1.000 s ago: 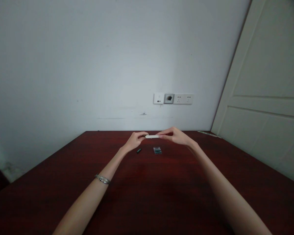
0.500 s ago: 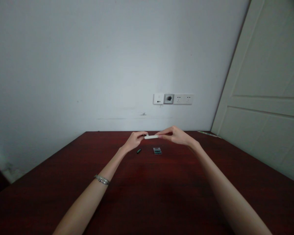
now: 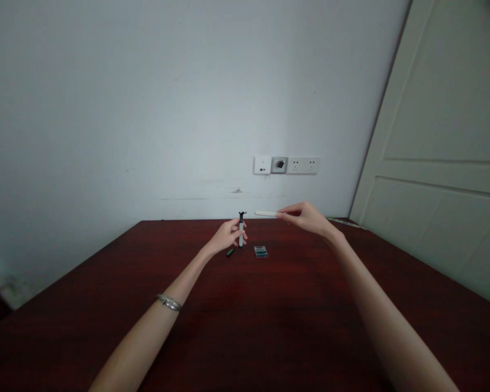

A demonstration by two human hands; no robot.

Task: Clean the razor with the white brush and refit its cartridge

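My left hand point(image 3: 227, 236) is closed around a slim, grey-white razor handle point(image 3: 240, 234), which stands upright in the fingers. Its top is black and forked. To the right and slightly higher, my right hand point(image 3: 304, 216) pinches one end of a slender white piece point(image 3: 266, 213), held nearly level and pointing left; its exact kind is unclear. The two held pieces are apart. Just below my left hand, a small green and black cylinder point(image 3: 230, 252), battery-like, lies on the table. A small clear plastic case point(image 3: 261, 251) with dark contents rests to its right.
The dark red table point(image 3: 245, 321) meets a white wall at its far edge. Sockets and a switch plate point(image 3: 286, 165) are on that wall. A pale panelled door point(image 3: 441, 179) stands at the right, near a thin strip point(image 3: 347, 223) on the table's back corner.
The white piece, before between both hands, has moved right and up with my right hand. The razor handle now shows upright in my left hand. The table items have not moved.
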